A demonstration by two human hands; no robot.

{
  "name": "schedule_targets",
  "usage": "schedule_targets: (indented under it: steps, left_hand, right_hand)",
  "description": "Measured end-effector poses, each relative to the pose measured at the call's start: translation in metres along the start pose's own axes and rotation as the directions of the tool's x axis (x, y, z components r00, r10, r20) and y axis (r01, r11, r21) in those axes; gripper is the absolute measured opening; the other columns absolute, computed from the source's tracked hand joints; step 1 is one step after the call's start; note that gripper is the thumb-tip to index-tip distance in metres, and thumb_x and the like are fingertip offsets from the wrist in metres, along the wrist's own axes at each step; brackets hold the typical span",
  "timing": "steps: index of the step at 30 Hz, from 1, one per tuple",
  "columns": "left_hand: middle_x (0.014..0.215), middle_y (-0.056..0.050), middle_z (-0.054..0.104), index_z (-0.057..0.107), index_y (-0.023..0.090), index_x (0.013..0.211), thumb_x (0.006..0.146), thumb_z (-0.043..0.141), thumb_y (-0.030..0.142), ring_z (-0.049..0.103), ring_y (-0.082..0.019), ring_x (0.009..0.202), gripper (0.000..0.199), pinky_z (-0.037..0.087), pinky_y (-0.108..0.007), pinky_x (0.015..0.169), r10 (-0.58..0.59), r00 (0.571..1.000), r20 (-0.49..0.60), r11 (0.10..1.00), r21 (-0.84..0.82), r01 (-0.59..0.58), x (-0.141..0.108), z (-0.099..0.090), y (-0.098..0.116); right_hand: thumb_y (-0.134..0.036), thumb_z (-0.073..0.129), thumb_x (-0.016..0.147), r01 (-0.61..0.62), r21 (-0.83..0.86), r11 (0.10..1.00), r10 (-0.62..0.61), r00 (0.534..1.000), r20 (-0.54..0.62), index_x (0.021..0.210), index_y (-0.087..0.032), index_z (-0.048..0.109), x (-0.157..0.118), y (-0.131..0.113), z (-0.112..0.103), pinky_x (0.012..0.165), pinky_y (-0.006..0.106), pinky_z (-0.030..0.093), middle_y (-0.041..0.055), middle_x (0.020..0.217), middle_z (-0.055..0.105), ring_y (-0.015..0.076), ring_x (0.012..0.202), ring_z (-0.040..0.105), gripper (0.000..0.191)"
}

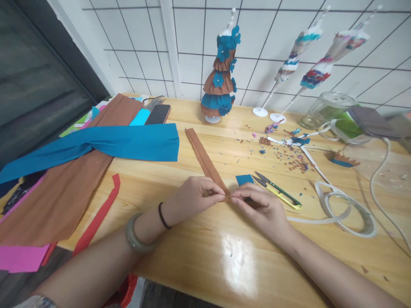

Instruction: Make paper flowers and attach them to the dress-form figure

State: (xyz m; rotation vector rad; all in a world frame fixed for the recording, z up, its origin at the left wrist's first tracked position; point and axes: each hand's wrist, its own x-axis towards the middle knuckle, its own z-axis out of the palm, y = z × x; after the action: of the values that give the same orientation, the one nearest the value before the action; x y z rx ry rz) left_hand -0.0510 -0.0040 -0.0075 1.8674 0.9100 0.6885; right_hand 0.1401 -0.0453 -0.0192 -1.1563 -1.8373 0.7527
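the left hand (192, 196) and right hand (265, 209) pinch the near end of the long, narrow brown paper strip (204, 160), where light, even finger pressure should avoid tearing.

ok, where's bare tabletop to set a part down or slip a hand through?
Bare: the table's near stretch, below left hand and right hand; also the wood bordered by red strip, blue paper and left hand. Crowded: paper pile at left; snips, scraps and tape roll at right.
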Motion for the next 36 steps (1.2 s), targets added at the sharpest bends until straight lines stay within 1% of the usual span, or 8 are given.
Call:
schedule_targets:
  steps: [4, 7, 11, 17, 24, 27, 30, 36]
  left_hand:
    - [0.077, -0.002, 0.063, 0.066, 0.016, 0.078, 0.076, 0.059, 0.022, 0.058, -0.010, 0.069, 0.009, 0.044, -0.019, 0.062, 0.044, 0.999, -0.017, 0.998, 0.043, -0.043, -0.0003, 0.0004, 0.0010]
    - [0.079, -0.003, 0.062, 0.066, 0.017, 0.082, 0.075, 0.061, 0.025, 0.056, -0.011, 0.069, 0.012, 0.044, -0.020, 0.060, 0.056, 0.998, 0.008, 0.994, 0.094, -0.057, -0.0006, 0.0010, 0.0010]
    - [0.075, -0.002, 0.064, 0.068, 0.018, 0.078, 0.079, 0.056, 0.022, 0.056, -0.011, 0.068, 0.012, 0.042, -0.021, 0.062, 0.064, 0.997, 0.050, 0.992, 0.103, -0.069, -0.0004, 0.0013, -0.0001]
    - [0.073, -0.002, 0.065, 0.068, 0.017, 0.076, 0.079, 0.055, 0.020, 0.057, -0.012, 0.069, 0.013, 0.042, -0.021, 0.062, 0.117, 0.993, 0.024, 0.989, 0.088, -0.118, -0.0005, 0.0009, -0.0002]
    - [0.071, -0.002, 0.063, 0.067, 0.017, 0.074, 0.077, 0.055, 0.019, 0.056, -0.011, 0.066, 0.012, 0.042, -0.020, 0.058, 0.122, 0.992, 0.018, 0.981, 0.151, -0.123, -0.0010, 0.0016, 0.0016]
    - [0.069, -0.002, 0.064, 0.067, 0.017, 0.073, 0.077, 0.055, 0.019, 0.056, -0.011, 0.065, 0.013, 0.041, -0.020, 0.058, 0.106, 0.994, 0.014, 0.982, 0.156, -0.107, -0.0006, 0.0016, 0.0019]
    - [0.071, -0.001, 0.068, 0.069, 0.017, 0.076, 0.077, 0.056, 0.020, 0.058, -0.011, 0.066, 0.013, 0.042, -0.020, 0.060, 0.070, 0.997, 0.020, 0.992, 0.105, -0.072, -0.0006, 0.0011, 0.0019]
    - [0.083, -0.004, 0.071, 0.068, 0.017, 0.089, 0.076, 0.059, 0.026, 0.064, -0.014, 0.073, 0.019, 0.048, -0.021, 0.062, -0.125, 0.991, 0.043, 0.978, -0.162, 0.130, -0.0020, 0.0043, -0.0050]
  right_hand:
    - [-0.014, 0.059, 0.079, -0.013, 0.002, 1.000, 0.013, 1.000, 0.011, 0.080, -0.020, 0.065, 0.0000, -0.0012, -0.0001, 0.060, 0.027, 0.047, 0.0041, 0.075, 0.063, 0.0149, 0.069, 0.058, 0.008]
    - [-0.016, 0.057, 0.080, -0.005, 0.010, 1.000, 0.004, 0.999, 0.033, 0.081, -0.020, 0.065, 0.0008, -0.0016, 0.0007, 0.060, 0.027, 0.047, 0.0041, 0.074, 0.063, 0.0150, 0.068, 0.058, 0.009]
    - [-0.018, 0.055, 0.081, 0.003, 0.016, 1.000, -0.004, 0.998, 0.058, 0.084, -0.021, 0.064, 0.0018, -0.0011, 0.0018, 0.060, 0.028, 0.048, 0.0046, 0.075, 0.063, 0.0156, 0.069, 0.058, 0.010]
    - [-0.017, 0.057, 0.080, 0.000, 0.049, 0.999, -0.002, 0.999, 0.051, 0.086, -0.022, 0.063, 0.0020, 0.0005, 0.0008, 0.067, 0.030, 0.049, 0.0049, 0.081, 0.062, 0.0161, 0.075, 0.059, 0.009]
    - [-0.020, 0.056, 0.081, 0.001, 0.039, 0.999, -0.003, 0.998, 0.055, 0.082, -0.021, 0.064, 0.0029, 0.0003, -0.0012, 0.065, 0.031, 0.049, 0.0049, 0.079, 0.063, 0.0167, 0.074, 0.060, 0.007]
    - [-0.021, 0.058, 0.080, -0.023, 0.050, 0.998, 0.020, 0.999, 0.049, 0.085, -0.021, 0.064, 0.0029, 0.0002, -0.0014, 0.067, 0.031, 0.050, 0.0059, 0.082, 0.065, 0.0172, 0.076, 0.061, 0.007]
    - [-0.021, 0.059, 0.080, -0.041, 0.066, 0.997, 0.037, 0.998, 0.054, 0.083, -0.021, 0.065, 0.0019, 0.0009, -0.0013, 0.067, 0.030, 0.051, 0.0059, 0.081, 0.067, 0.0174, 0.076, 0.062, 0.007]
    - [-0.027, 0.063, 0.077, -0.165, 0.116, 0.980, 0.166, 0.986, -0.004, 0.080, -0.020, 0.068, -0.0026, 0.0076, -0.0009, 0.058, 0.027, 0.052, 0.0041, 0.071, 0.068, 0.0149, 0.061, 0.062, 0.009]
